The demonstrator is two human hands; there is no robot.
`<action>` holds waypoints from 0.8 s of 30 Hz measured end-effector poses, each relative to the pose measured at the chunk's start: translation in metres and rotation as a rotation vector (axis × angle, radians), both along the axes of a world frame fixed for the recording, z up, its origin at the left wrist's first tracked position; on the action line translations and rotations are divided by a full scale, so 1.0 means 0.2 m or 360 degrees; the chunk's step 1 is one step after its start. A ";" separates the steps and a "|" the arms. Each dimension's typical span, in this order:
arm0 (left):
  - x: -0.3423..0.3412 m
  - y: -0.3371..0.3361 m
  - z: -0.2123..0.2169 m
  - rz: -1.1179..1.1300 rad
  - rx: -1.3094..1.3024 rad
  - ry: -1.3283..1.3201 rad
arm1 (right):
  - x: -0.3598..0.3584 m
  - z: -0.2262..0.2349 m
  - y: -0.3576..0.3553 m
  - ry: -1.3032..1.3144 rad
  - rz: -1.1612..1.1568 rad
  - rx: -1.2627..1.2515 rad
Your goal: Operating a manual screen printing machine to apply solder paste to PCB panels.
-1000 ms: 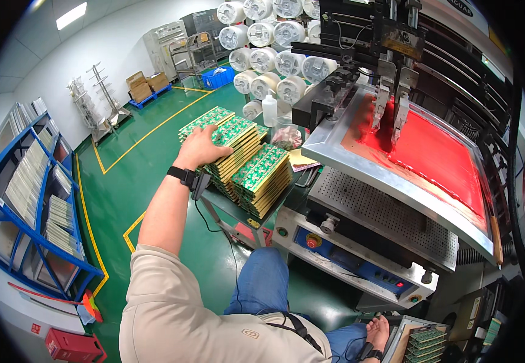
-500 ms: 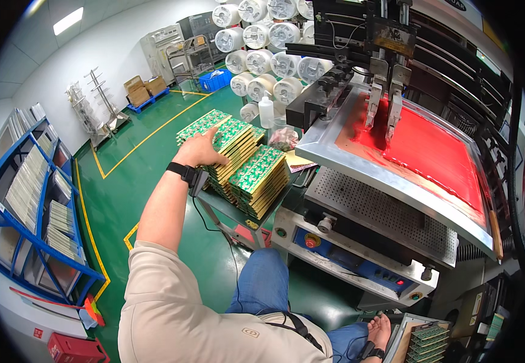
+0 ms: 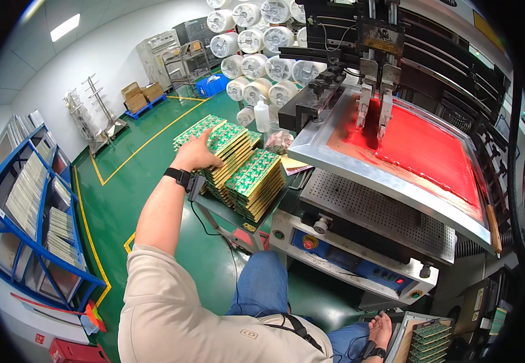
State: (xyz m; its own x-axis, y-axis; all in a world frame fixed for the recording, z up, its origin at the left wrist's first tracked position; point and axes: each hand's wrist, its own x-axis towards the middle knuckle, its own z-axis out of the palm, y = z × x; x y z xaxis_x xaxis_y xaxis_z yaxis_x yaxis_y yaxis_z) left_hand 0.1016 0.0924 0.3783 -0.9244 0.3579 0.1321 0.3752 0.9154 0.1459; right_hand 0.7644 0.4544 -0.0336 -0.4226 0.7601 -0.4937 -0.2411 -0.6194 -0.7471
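Note:
Stacks of green printed circuit boards with tan edges stand on a small dark table (image 3: 217,209) to my left. My left hand (image 3: 197,152) lies against the left-hand stack (image 3: 229,138), its thumb and fingers spread apart over the near edge. The fingertips are partly hidden, but I see no board lifted. A shorter stack of boards (image 3: 253,175) stands just right of it. My right hand (image 3: 380,328) rests by my right thigh, palm up, fingers loosely bent, nothing in it. Beside it more green boards (image 3: 429,343) sit spaced one above another.
A screen printing machine fills the right, its metal-framed screen (image 3: 389,181) tilted and spread with red ink (image 3: 426,148) above a perforated bed (image 3: 359,202). A white bottle (image 3: 262,116) stands behind the stacks. A cable (image 3: 205,227) hangs by my left arm. A blue rack (image 3: 38,230) stands far left.
The view has shifted slightly, so the machine and stacks sit a little further left. My left hand stays at the stack, and my right hand has not visibly moved.

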 end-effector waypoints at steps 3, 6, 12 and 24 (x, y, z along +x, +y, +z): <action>0.07 0.02 0.05 -0.0035 0.0096 0.0013 | 0.01 -0.01 0.01 0.0022 0.0034 -0.0001; 0.22 0.06 0.12 -0.0092 0.0199 0.0034 | 0.00 0.00 0.00 0.0025 0.0038 -0.0002; 0.44 0.20 0.03 -0.0196 0.0340 0.0035 | -0.01 0.02 -0.01 0.0010 0.0006 0.0020; 0.47 0.30 -0.11 -0.0039 0.0066 -0.0022 | 0.01 0.03 -0.02 0.0046 -0.0025 0.0006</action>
